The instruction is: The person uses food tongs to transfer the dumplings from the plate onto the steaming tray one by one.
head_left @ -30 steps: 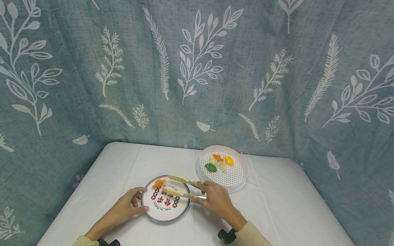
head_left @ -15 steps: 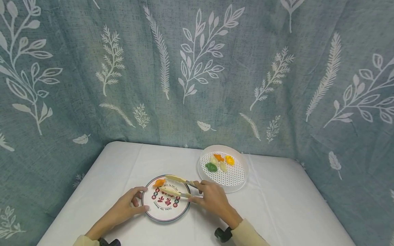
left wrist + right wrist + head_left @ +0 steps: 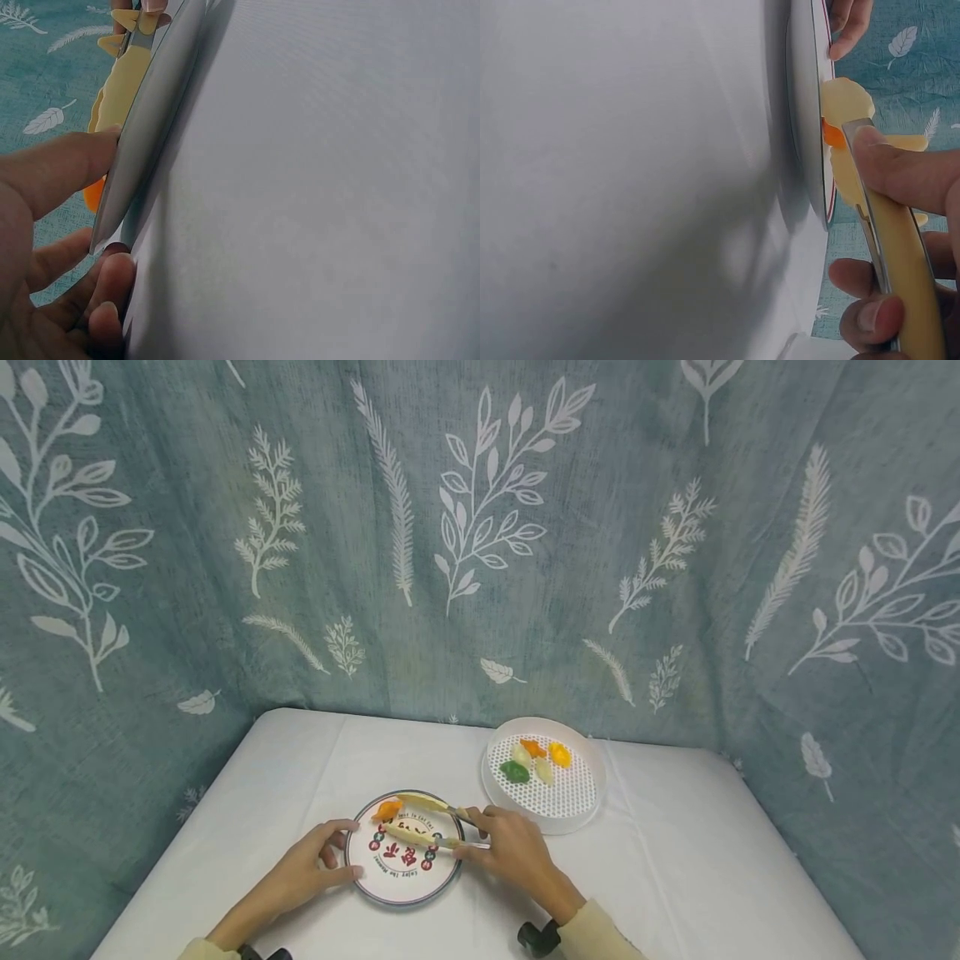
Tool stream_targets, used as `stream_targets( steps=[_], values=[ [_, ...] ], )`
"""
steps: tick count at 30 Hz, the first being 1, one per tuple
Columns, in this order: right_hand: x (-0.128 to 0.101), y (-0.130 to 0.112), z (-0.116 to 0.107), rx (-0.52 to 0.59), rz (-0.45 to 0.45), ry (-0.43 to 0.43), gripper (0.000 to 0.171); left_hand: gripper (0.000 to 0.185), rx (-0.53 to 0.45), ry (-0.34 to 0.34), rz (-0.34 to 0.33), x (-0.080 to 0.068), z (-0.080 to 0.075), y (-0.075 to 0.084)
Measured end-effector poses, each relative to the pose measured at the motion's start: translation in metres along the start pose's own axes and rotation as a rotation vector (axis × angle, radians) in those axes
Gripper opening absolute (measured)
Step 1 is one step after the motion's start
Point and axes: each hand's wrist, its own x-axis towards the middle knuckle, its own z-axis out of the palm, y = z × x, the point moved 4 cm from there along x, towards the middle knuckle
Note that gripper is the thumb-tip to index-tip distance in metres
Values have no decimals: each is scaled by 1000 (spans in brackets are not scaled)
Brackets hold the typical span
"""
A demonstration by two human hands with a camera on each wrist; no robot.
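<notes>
My left hand (image 3: 311, 858) holds the left rim of a round white plate (image 3: 378, 889) with red characters and a dark-edged border. In the left wrist view, fingers (image 3: 75, 161) reach onto the rim and others curl beside it near the cloth. My right hand (image 3: 513, 852) grips metal tongs (image 3: 435, 803) with pale yellow scalloped tips, spread apart over the plate. An orange dumpling (image 3: 387, 811) lies near the plate's upper left edge, close to the tips. In the right wrist view, the dumpling (image 3: 832, 135) shows between the tong tips, partly hidden by the tongs.
A white round steamer tray (image 3: 577, 797) with a perforated base stands at the back right. It holds a green dumpling (image 3: 514, 771), a yellow one, an orange one and pale ones. A white cloth covers the table (image 3: 675, 860); a blue-green leaf-patterned curtain (image 3: 480, 635) hangs behind.
My right hand and the tongs have moved left, bringing the spread tips closer to the orange dumpling. My left hand and the plate stay in place.
</notes>
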Motion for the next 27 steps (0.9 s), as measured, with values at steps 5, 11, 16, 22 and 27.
stream_targets(
  steps=[5,11,16,22,27],
  values=[
    [-2,0,3,7,6,-17,62,78,-3,1,-2,-1,1,-3],
    [0,-1,4,-8,-8,0,61,78,-1,4,-3,0,2,-4],
    [2,-5,6,-8,-29,22,60,79,8,7,-5,0,2,-3],
    [3,-6,9,25,-14,27,55,81,14,4,-9,-1,1,1],
    [2,-6,10,32,-19,31,55,80,11,2,-4,-1,-1,2]
  ],
)
